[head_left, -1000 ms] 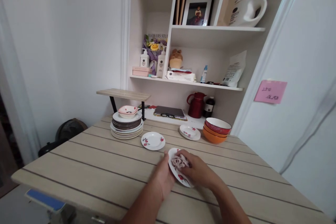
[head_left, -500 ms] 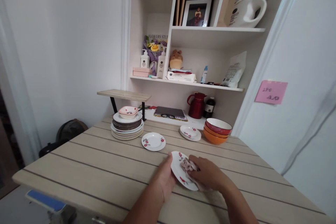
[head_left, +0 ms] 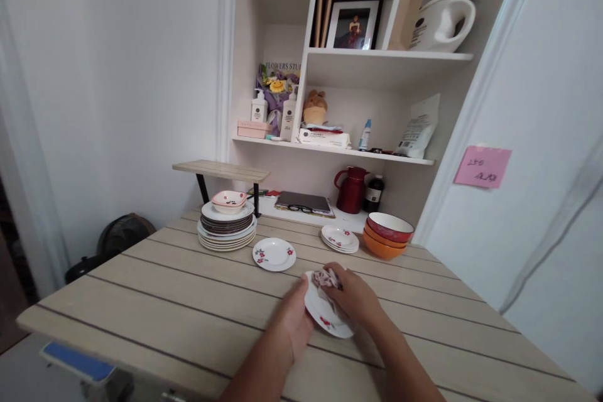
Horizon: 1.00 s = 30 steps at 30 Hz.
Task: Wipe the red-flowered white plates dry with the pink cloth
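Note:
My left hand (head_left: 296,319) grips the left edge of a small white plate (head_left: 325,319) with red flowers, held tilted above the table. In my right hand (head_left: 354,294) is a crumpled pale pink cloth (head_left: 325,279), pressed against the upper part of the plate's face. The cloth and fingers hide part of the flower pattern. Just beyond my hands a matching flowered plate (head_left: 274,255) lies flat on the table. Farther back sits a short stack of small flowered plates (head_left: 340,239).
A tall stack of plates (head_left: 227,240) topped by small square bowls (head_left: 229,201) stands at the back left, beside a raised wooden stand (head_left: 221,169). Nested orange and red bowls (head_left: 385,245) are at the back right. Behind them are a red jug (head_left: 351,191) and a dark bottle (head_left: 374,193).
My right hand has moved the cloth up and left across the plate, from its middle to its upper edge. My left hand keeps its hold on the plate.

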### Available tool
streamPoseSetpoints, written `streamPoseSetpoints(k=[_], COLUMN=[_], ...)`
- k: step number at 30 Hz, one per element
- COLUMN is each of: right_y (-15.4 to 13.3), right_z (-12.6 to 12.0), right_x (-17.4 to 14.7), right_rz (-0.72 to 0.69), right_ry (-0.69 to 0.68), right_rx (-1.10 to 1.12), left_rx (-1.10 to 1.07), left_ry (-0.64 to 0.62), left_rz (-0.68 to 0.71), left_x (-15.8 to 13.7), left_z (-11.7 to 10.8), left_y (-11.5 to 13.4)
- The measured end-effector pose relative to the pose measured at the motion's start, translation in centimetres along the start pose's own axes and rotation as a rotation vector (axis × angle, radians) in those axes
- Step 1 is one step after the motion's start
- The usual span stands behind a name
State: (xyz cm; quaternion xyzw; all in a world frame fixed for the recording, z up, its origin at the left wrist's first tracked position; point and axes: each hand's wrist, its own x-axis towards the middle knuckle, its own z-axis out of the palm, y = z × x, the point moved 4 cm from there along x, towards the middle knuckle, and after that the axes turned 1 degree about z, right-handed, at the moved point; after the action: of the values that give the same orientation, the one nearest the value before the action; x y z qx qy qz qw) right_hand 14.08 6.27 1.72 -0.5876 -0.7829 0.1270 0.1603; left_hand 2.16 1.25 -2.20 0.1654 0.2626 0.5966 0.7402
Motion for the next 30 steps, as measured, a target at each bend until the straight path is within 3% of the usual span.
streamPoseSetpoints(k=[4, 9, 12, 14, 18, 21, 24, 26, 30], right_y=[1.7, -0.3, -2.0, -2.5, -1.1, 0.8, 2.2, 2.2, 0.0], right_z=[-1.5, -2.2, -1.5, -0.7, 0.4, 0.0, -1.1, -1.8, -2.2], right_x=[-1.5, -3.5, -3.1, -2.1, -0.1, 0.1, -0.8, -1.8, -3.4], right_rz=[0.018, -0.283, -0.353, -0.306, -0.084, 0.041, 0.063, -0.006, -0.275], right_ry=[-0.134, -0.356, -0.301, -0.196, -0.053, -0.046, -0.111, -0.176, -0.353], right_rx=[-0.061, 0.182, 0.257, 0.255, 0.114, -0.004, -0.079, -0.060, 0.195], left_rx=[0.024, 0.051, 0.012, -0.010, -0.005, 0.001, 0.014, 0.039, 0.062], left_ry=[0.009, -0.036, -0.023, 0.010, 0.032, 0.035, 0.019, 0.004, -0.005], left_rz=[-0.005, 0.030, 0.034, 0.041, 0.031, 0.017, 0.001, 0.002, 0.004], left_x=[0.1, 0.3, 0.3, 0.3, 0.3, 0.3, 0.2, 0.1, 0.1], left_z=[-0.3, -0.6, -0.5, -0.5, -0.3, -0.4, -0.6, -0.7, -0.6], left_y=[-0.2, -0.5, -0.4, -0.2, -0.1, -0.1, -0.3, -0.4, -0.5])
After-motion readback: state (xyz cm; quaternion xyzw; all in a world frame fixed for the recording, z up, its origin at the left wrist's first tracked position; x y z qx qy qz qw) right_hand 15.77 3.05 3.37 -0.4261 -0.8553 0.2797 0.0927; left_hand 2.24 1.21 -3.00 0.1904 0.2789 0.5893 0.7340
